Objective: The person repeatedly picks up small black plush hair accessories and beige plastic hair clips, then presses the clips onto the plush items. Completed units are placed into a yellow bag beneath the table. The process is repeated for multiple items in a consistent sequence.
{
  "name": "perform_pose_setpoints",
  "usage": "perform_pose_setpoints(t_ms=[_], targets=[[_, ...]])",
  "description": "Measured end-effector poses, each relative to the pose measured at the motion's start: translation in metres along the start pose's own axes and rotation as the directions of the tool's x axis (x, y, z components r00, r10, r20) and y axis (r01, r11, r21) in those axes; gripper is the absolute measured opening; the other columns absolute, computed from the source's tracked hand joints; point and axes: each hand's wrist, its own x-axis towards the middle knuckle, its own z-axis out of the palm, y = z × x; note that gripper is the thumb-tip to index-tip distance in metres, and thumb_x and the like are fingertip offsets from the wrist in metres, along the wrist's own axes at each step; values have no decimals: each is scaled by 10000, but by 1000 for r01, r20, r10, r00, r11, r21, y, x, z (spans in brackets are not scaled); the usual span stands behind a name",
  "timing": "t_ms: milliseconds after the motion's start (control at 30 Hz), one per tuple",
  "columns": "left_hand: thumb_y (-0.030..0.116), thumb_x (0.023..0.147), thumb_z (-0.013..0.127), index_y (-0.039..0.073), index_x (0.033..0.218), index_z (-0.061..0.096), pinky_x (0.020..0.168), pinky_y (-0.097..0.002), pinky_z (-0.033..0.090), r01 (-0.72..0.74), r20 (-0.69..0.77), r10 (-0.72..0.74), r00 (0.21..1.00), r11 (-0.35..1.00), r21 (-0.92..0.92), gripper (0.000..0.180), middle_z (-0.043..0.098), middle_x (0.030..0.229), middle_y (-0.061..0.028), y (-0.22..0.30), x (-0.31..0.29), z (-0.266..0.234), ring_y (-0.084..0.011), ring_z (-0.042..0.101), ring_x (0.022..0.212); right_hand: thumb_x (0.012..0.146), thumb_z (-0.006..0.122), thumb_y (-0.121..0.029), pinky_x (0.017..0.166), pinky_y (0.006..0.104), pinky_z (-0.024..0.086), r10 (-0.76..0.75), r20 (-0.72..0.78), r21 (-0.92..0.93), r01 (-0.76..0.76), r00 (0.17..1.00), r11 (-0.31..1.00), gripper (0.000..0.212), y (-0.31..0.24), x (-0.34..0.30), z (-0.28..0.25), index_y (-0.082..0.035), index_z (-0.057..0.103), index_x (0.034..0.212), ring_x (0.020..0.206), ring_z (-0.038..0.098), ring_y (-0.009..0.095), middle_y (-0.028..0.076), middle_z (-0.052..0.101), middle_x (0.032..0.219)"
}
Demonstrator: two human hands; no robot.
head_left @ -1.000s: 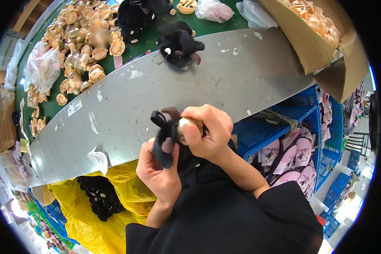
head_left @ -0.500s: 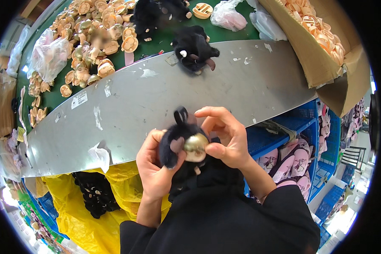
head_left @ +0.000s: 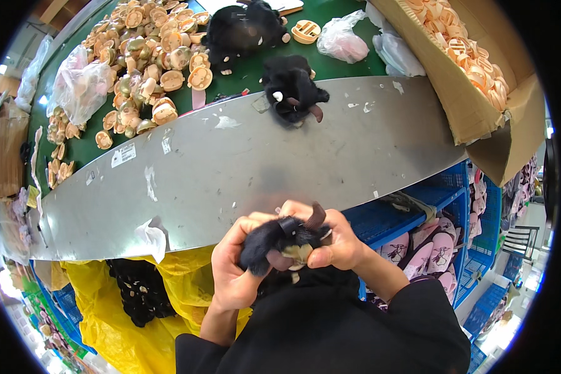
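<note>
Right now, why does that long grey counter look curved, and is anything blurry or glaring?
Head view: the fisheye lens bends the grey metal counter into an arc and leaves black corners; the centre is sharp, with both hands, left hand and right hand, gripping the black plush toy; bright light washes out the lower right rim, and the counter shows only soft sheen.

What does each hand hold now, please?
Left hand: closed on the black plush toy.
Right hand: closed on the same black plush toy.

The person wears a plain black top with sleeves pushed up above the wrists; both forearms and both hands are bare; no gloves.
</note>
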Motion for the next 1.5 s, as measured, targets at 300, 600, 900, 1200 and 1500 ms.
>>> perform_pose_setpoints(t_ms=[300, 600, 900, 1200, 1500], targets=[[95, 805, 796, 15, 1081, 555, 979, -325, 413, -220, 138, 218, 966, 976, -1, 375, 406, 1161, -100, -15, 4, -13, -184, 505, 1079, 702, 808, -42, 609, 326, 485, -507, 278, -753, 513, 816, 413, 266, -28, 7, 15, 4, 599, 860, 715, 570, 269, 137, 579, 979], [79, 722, 781, 77, 885, 512, 867, -340, 441, -479, 0, 590, 808, 657, 582, 315, 470, 988, -73, -19, -1, 8, -201, 488, 927, 754, 843, -59, 656, 338, 546, -715, 282, -771, 594, 640, 229, 229, -20, 17, 20, 9, 643, 844, 738, 587, 204, 115, 515, 971], [171, 826, 756, 48, 849, 577, 683, -302, 438, -449, -283, 645, 710, 724, 523, 218, 543, 804, -19, -25, 22, 12, -158, 518, 753, 794, 777, -211, 741, 416, 550, -701, 115, -886, 392, 704, 249, 305, -9, 23, 46, 14, 656, 959, 842, 626, 326, 166, 621, 979], [362, 809, 753, 16, 1444, 379, 1129, -386, 380, -99, 44, 125, 991, 917, -387, 814, 415, 1507, -187, -8, 13, -1, -236, 487, 1324, 775, 742, -94, 793, 396, 563, -635, 469, -859, 486, 614, -164, 131, -20, 40, 13, -89, 725, 905, 856, 656, 233, 40, 645, 926], [-88, 812, 641, 8, 1297, 478, 1013, -295, 461, -206, -197, 233, 952, 968, 146, 520, 636, 1252, -152, -7, 6, -13, -177, 614, 1126, 904, 671, -228, 808, 419, 514, -582, 169, -954, -16, 795, -299, 208, -121, 160, -123, -97, 647, 1063, 950, 666, 312, 127, 675, 989]])
